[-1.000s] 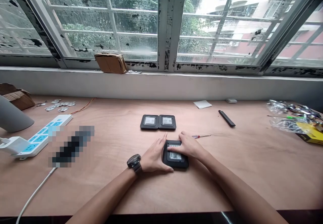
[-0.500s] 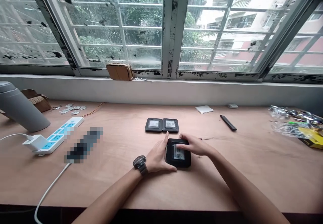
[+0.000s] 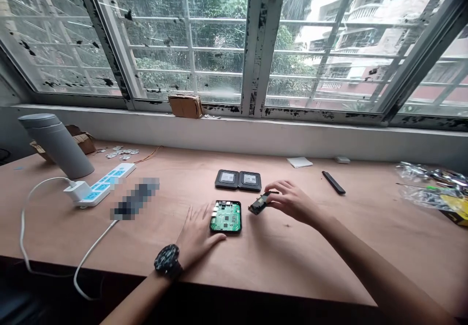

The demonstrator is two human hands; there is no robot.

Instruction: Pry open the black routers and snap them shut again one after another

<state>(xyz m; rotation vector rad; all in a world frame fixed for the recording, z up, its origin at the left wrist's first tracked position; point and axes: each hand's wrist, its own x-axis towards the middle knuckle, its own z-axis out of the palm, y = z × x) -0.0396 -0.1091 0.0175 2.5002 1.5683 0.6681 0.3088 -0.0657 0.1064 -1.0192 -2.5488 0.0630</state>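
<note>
L hand [image 3: 199, 232] is lying spread on the wooden table [image 3: 292, 261], fingers fanned, w/ its thumb reaching toward a green circuit board [image 3: 225, 216] that's sitting in a black casing [image 3: 225, 232]. Can't tell if the thumb's touching the casing or just beside it. A black wristwatch [image 3: 168, 260] is sitting on that wrist.

R hand [image 3: 292, 203] is hovering right of the board, thumb & fingers pinching a small dark part [image 3: 260, 203], which is tilting w/ its lower end toward the table. Part's held clear of the board, not touching it. Board's lying face up w/ no cover over it, in front of the person, approx centre of table.

Just beyond it, two closed black units [image 3: 238, 180] are lying side by side, labels up. Further left, a blue-and-white power strip [image 3: 117, 170] is lying near a grey flask [image 3: 54, 144]. Off to the right, a black bar-shaped remote [image 3: 333, 182] and a plastic bag [image 3: 424, 193] are lying well apart from both hands.
</note>
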